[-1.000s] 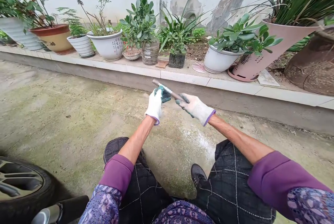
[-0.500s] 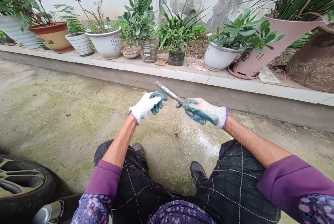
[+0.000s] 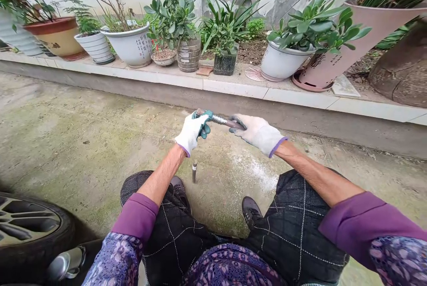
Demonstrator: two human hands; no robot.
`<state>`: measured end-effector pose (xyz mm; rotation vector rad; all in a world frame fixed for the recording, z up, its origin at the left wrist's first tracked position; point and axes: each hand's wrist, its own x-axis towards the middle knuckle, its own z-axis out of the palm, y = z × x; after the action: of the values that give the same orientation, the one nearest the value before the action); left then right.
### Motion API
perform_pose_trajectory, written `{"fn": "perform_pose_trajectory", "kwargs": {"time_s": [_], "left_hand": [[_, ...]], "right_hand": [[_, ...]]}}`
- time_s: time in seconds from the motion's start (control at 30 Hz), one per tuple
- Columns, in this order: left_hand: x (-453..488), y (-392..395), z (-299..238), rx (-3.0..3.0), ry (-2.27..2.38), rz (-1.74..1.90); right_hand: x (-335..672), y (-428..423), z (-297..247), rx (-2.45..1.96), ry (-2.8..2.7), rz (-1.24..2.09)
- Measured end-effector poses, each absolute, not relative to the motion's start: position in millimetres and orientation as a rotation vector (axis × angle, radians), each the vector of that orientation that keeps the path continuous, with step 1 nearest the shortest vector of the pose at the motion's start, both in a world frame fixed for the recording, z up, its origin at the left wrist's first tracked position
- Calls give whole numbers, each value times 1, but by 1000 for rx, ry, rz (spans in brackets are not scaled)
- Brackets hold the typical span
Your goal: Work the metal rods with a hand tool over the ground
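Both my hands wear white work gloves with green-coated palms and purple cuffs. My left hand (image 3: 196, 129) is closed around the left end of a brown rod (image 3: 224, 121), whose middle is wrapped in silvery wire or thread. The rod's right end is in my right hand (image 3: 256, 131), which shows its back, so most of its fingers are hidden. It lies nearly level, tilting slightly down to the right. Below my left hand appears a short dark cylinder (image 3: 194, 173) with a pale band; whether it hangs or stands, I cannot tell.
Several potted plants line a tiled ledge (image 3: 233, 88) ahead, before a peeling wall. White powder (image 3: 260, 172) marks the concrete between my shoes. A car wheel (image 3: 30, 228) and a shiny metal object (image 3: 66, 263) are at the lower left.
My left hand has closed on the rod's free end. My right hand has turned its back up, and the rod has become more level. The short cylinder has shifted left.
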<state>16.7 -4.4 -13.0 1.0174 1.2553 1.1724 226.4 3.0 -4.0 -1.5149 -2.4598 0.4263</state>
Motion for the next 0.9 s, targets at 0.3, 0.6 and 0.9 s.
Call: {"fn": "perform_pose_trajectory", "kwargs": {"time_s": [0.3, 0.6, 0.9], "left_hand": [[21, -8, -1, 981, 987, 1223], [12, -28, 22, 1084, 911, 1095], [24, -13, 5, 986, 946, 1243]], "right_hand": [[203, -3, 8, -1409, -2339, 484], [219, -8, 14, -936, -1700, 2023], [208, 5, -1, -1294, -2217, 330]]}}
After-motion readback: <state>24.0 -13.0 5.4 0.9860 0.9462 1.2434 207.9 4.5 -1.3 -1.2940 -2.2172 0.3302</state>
